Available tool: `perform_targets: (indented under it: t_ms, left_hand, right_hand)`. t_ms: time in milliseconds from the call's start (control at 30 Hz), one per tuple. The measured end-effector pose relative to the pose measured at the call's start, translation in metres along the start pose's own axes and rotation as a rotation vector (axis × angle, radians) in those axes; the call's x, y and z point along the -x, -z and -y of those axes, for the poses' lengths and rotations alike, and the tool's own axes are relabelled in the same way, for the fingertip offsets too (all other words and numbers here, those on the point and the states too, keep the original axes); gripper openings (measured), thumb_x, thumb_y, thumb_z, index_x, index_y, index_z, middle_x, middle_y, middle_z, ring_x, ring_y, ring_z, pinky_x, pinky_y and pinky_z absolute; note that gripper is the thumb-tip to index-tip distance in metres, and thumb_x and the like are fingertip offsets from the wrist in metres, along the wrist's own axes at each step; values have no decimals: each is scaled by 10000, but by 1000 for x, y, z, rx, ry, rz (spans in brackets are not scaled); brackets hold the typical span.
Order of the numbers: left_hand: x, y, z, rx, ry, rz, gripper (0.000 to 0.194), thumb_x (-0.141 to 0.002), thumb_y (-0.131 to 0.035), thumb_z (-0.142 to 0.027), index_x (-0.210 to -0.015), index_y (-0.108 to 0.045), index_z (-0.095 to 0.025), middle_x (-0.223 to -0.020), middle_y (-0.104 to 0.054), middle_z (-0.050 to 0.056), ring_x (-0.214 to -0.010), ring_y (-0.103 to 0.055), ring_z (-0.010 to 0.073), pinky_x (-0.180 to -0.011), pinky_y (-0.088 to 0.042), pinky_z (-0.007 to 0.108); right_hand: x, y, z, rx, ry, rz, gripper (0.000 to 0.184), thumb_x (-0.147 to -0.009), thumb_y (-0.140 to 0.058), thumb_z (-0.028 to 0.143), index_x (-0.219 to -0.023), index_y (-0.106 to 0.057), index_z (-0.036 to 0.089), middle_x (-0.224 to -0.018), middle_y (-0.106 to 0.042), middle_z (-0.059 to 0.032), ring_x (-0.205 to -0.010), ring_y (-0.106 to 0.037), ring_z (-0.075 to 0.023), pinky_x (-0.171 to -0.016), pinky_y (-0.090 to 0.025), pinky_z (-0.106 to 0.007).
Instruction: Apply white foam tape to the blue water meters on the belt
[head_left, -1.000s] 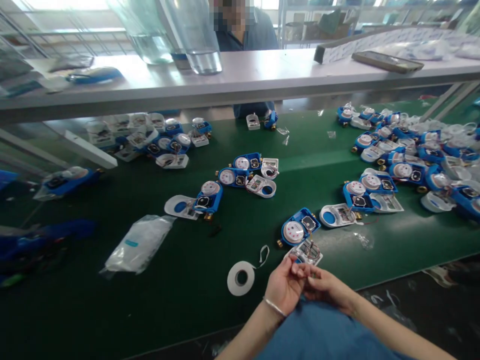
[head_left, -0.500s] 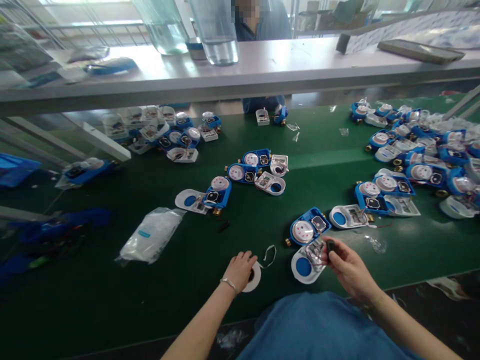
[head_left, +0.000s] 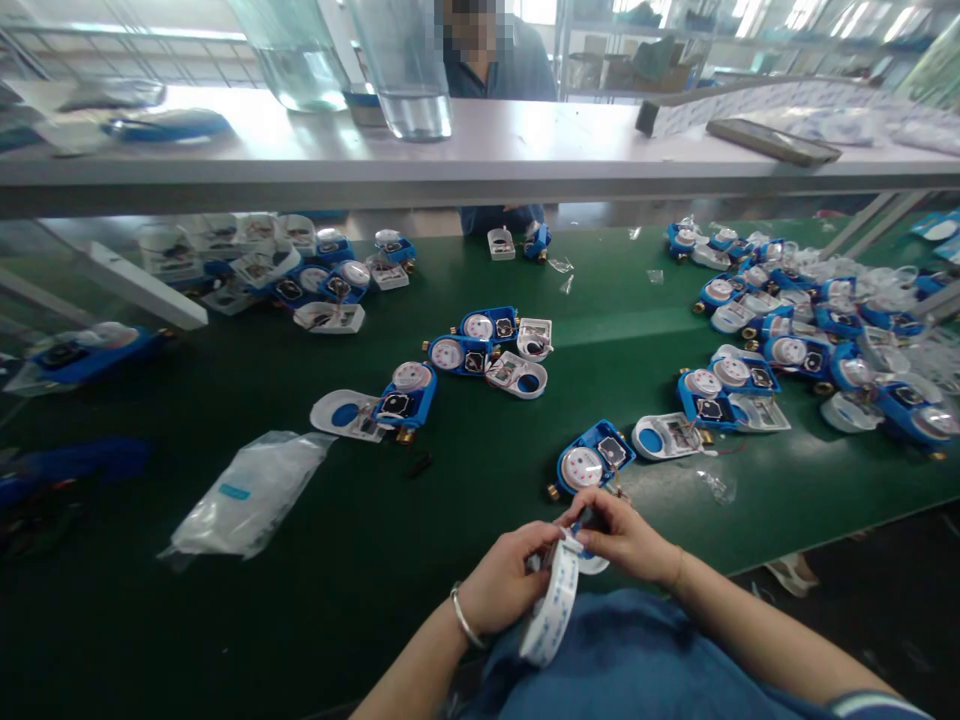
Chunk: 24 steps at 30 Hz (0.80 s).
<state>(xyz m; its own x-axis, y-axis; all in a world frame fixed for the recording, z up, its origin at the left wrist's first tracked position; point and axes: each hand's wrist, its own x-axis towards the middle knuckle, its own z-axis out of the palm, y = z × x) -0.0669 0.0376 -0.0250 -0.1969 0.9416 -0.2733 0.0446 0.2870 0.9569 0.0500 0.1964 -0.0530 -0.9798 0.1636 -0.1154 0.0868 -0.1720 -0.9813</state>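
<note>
My left hand (head_left: 506, 580) is closed on a roll of white tape (head_left: 553, 608) with blue print, held on edge close to my body. My right hand (head_left: 628, 538) meets it at the tape's upper end, thumb and fingers pinched together around a small black part (head_left: 592, 519) that is mostly hidden. Just beyond the hands lies a blue water meter (head_left: 583, 467) with a round white dial and brass fittings. Its white cover (head_left: 595, 564) is largely covered by my hands.
Several opened meters (head_left: 463, 354) lie mid-table, with more piled at right (head_left: 802, 350) and back left. A plastic bag (head_left: 251, 495) rests at left. Above the green table (head_left: 360, 600) runs a white shelf (head_left: 525, 130) with clear containers; a person sits behind it.
My left hand has picked the tape roll up off the table and brought it rightward. My right hand has moved left to meet it. The camera view has shifted slightly right.
</note>
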Motion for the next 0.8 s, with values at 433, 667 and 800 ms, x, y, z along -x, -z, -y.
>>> perform_targets:
  t_ms: [433,667,800]
  left_hand:
    - [16,-7,-14,-188,15,-97,665,-642,-489,-99,-1272,-377,-283,-1149,-544,39,-943,-532,212,-840,-432,349]
    - [14,-9,-22,-330,18,-67,624,-667,-474,-106,-1256,-385,-293,-1095,-548,18,-953,-524,200,-877,-391,324]
    - [14,-12,-29,-399,-22,-34,484,-681,-454,-91,-1122,-519,-280,-1020,-537,17,-891,-525,177,-817,-406,285]
  right_hand:
    - [16,-17,5,-638,-131,-167,329,-751,-579,458,-950,-472,219,-700,-536,13,-543,-449,-85,-463,-294,-182]
    - [20,-8,16,-637,-105,-160,564,-589,-733,440,-1042,-452,257,-799,-568,6,-645,-515,-127,-566,-385,-231]
    - [18,-9,7,-529,-89,-228,488,-596,-750,213,-989,-463,249,-776,-565,24,-689,-534,-131,-625,-401,-251]
